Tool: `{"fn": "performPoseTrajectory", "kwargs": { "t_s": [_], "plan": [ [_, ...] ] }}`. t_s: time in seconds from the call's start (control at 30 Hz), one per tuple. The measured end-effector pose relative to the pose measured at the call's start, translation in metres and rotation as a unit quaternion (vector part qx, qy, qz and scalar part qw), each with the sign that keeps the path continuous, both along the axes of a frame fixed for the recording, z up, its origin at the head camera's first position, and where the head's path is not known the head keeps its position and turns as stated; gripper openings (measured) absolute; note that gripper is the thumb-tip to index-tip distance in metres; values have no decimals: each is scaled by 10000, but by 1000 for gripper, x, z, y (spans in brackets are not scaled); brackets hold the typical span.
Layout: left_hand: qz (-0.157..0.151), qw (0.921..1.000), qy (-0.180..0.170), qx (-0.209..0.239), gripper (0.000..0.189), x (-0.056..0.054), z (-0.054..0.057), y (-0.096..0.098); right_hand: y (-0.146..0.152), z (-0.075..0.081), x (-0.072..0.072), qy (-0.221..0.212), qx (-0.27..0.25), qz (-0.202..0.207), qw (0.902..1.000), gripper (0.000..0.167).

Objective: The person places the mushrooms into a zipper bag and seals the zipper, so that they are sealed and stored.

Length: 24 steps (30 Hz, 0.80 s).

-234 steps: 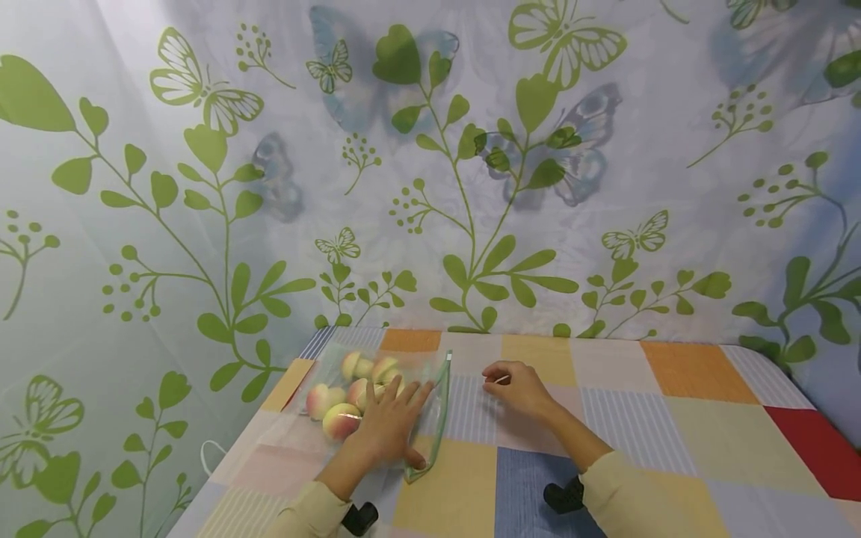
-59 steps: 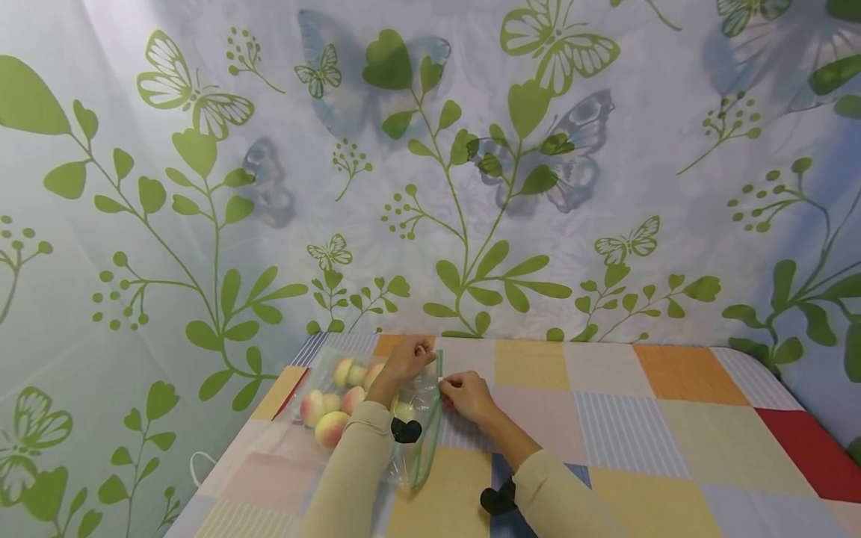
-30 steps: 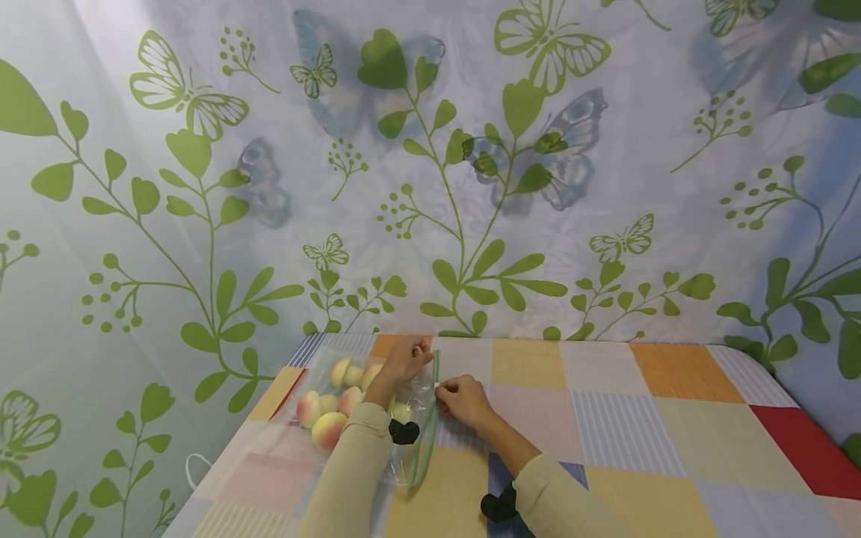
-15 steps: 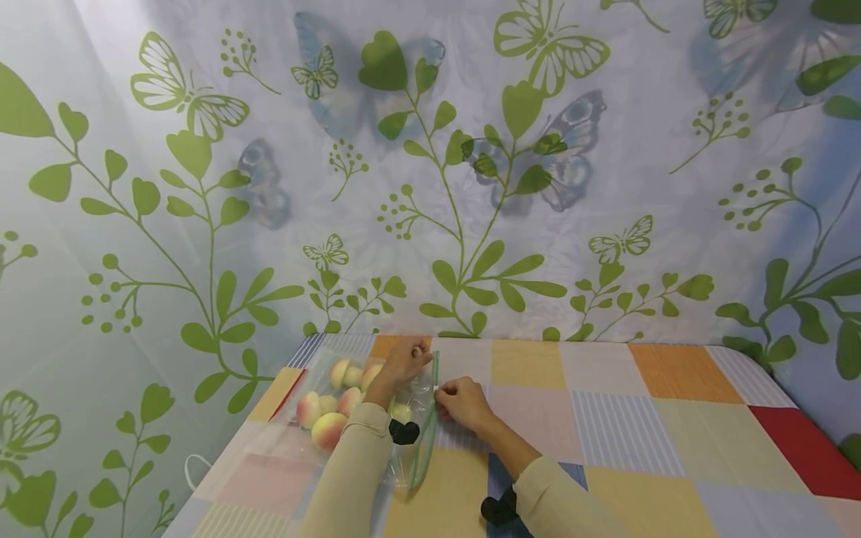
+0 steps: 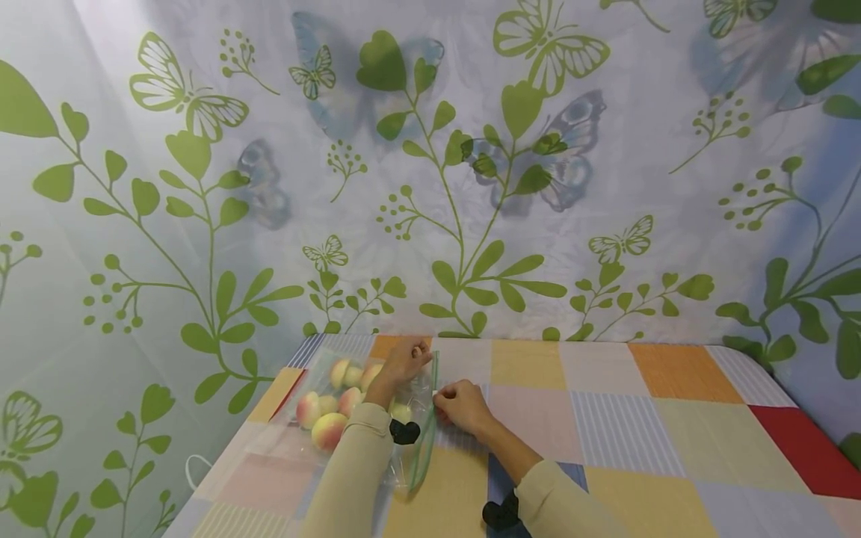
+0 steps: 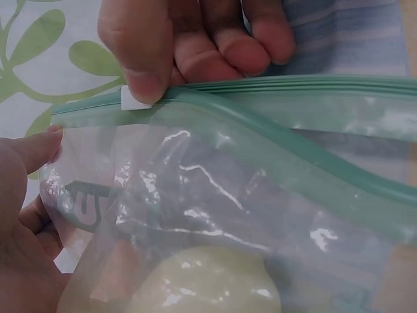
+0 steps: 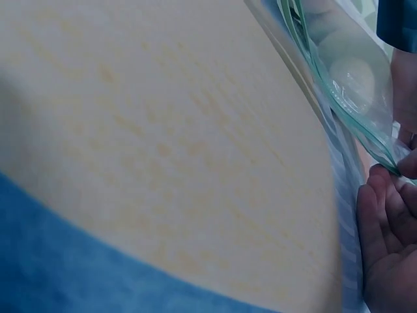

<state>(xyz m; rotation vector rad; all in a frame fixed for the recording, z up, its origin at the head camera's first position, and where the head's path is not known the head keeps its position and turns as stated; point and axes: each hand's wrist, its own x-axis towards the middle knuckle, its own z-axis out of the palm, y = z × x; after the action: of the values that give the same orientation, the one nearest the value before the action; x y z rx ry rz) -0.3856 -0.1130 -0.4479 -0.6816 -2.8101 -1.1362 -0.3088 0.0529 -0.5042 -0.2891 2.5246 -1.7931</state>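
A clear slider zip bag with a green seal lies on the left of the table. Inside are several mushroom-shaped pieces with yellow-red caps and pale stems. My left hand pinches the bag's far corner beside the seal, seen closely in the left wrist view. With thumb and fingers, my right hand pinches the white slider on the seal. To the right of the slider in the left wrist view, the two green strips stand apart. My left forearm hides part of the bag.
A patchwork cloth covers the table. Behind it hangs a curtain printed with leaves and butterflies. A white cable loops at the table's left edge. Black wrist mounts sit on both sleeves.
Earlier my left hand lay spread on the bag and my right hand was away from it. Since gripping the slider, my right hand has slid slightly nearer along the seal; my left stays put.
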Motion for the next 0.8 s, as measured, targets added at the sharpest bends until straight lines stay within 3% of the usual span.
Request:
{"fn": "performPoseTrajectory", "kwargs": {
  "t_s": [0.8],
  "plan": [
    [151, 9996, -226, -64, 11, -3, -5, -2, -6, 2, 16, -126, -177, -6, 9998, 17]
  ]
}}
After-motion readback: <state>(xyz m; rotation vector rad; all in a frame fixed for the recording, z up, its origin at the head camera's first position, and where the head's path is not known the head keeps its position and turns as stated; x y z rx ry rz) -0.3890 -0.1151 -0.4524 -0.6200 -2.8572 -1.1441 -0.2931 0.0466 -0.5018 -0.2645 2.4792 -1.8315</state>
